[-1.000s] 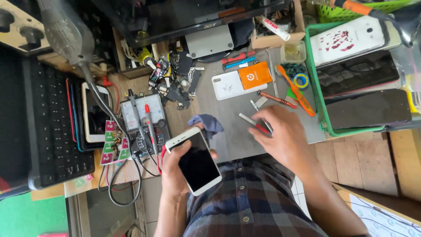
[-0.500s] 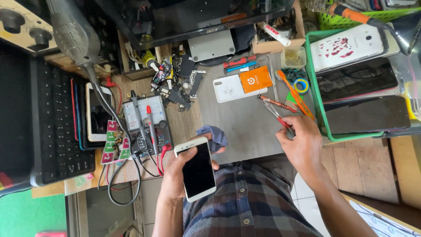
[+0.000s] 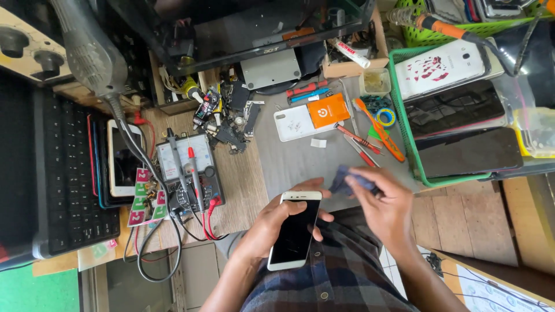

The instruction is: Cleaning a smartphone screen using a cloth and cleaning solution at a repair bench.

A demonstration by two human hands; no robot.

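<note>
1. The left hand [image 3: 272, 222] is held palm up near the body, its fingers curled round a phone [image 3: 293, 230], the thumb laid along one edge.
2. The right hand [image 3: 384, 205] is raised just beside it, knuckles up, the fingers pinched on a cloth [image 3: 347, 180].
3. Both forearms are angled inward from the bottom edge.

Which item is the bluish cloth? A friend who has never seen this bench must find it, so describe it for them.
Start at the green basket of phones on the right of the bench, then drop to the person's right hand at the near edge. The bluish cloth is pinched there beside the white phone in the left hand; it is the only soft, crumpled thing among hard tools.
</note>
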